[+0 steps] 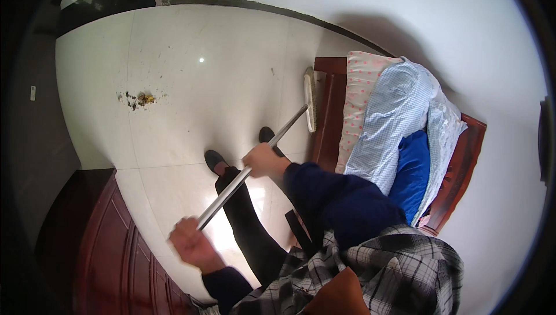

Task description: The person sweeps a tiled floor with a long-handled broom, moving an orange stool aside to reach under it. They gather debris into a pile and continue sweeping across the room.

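Observation:
A broom with a long silvery handle [226,197] slants across the view in front of me. My left hand [194,244] is closed around the handle's near end, at the lower left. Farther along, my right hand [264,161] grips the handle around its middle. The pale broom head [311,97] rests on the floor against the side of a dark red wooden bench or bed frame. Off to the left, a small pile of dark and yellowish debris [143,100] lies on the tiles, with scattered crumbs around it.
Pale tiled floor [174,42] spreads ahead, my dark shoes [214,159] standing on it. The wooden frame [325,118] at right holds checked bedding [391,112] and a blue cushion [412,167]. A reddish-brown cabinet [110,251] stands at lower left; a white wall [452,19] bounds the far right.

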Demonstrator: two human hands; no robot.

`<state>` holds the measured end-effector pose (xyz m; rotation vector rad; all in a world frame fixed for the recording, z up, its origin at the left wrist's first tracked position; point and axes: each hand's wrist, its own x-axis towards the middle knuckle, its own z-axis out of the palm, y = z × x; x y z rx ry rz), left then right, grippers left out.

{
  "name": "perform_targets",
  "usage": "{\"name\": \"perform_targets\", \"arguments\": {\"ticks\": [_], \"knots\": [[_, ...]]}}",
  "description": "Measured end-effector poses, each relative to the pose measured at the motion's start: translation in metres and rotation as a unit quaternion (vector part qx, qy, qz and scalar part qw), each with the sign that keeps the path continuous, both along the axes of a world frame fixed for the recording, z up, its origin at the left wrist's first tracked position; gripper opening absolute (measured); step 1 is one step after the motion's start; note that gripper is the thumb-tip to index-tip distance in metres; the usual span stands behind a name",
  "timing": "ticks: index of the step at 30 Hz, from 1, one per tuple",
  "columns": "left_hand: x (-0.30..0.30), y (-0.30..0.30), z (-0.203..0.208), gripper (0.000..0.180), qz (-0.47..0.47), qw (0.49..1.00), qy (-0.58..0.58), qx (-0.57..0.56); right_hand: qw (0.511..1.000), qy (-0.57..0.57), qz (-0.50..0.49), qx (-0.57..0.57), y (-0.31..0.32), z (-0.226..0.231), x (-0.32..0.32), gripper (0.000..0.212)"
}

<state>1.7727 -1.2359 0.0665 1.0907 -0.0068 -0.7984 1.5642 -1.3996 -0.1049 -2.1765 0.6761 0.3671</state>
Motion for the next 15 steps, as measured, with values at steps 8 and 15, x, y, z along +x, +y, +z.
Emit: {"name": "perform_targets", "arguments": {"ticks": [8, 15], "knots": [[-0.013, 0.010, 0.101, 0.046, 0.043, 0.980, -0.168, 0.100, 0.989, -0.142, -0.001, 0.040, 0.023, 0.037, 0.056, 0.012], [0.012, 0.009, 0.112, 0.050, 0.125, 0.991, -0.017, 0.031, 0.991, -0.121, -0.049, 0.012, 0.041, 0.070, 0.052, 0.010]]}}
